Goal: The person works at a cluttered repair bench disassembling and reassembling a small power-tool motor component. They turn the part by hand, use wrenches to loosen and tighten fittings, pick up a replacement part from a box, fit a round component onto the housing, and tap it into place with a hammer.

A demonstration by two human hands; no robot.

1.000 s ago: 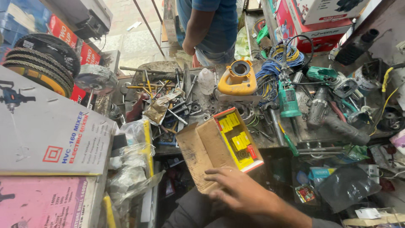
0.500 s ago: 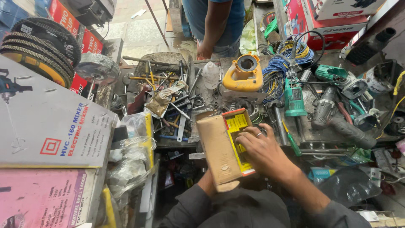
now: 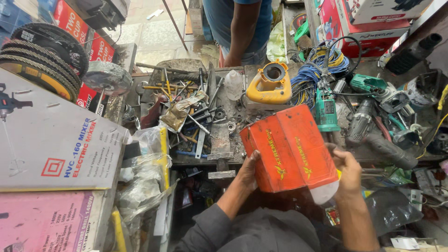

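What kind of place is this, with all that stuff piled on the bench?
Most likely a power-tool repair or sales shop. The workbench is strewn with screwdrivers and loose metal parts, a green power tool lies beside coiled blue wire, and boxed tools are stacked around. Both hands, left hand and right hand, hold an orange box.

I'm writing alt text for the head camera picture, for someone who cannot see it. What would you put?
Seen from above, a person's left hand and right hand hold an orange cardboard box over a cluttered workbench strewn with hand tools, a yellow tool housing and a green power tool. Another person stands across the bench.
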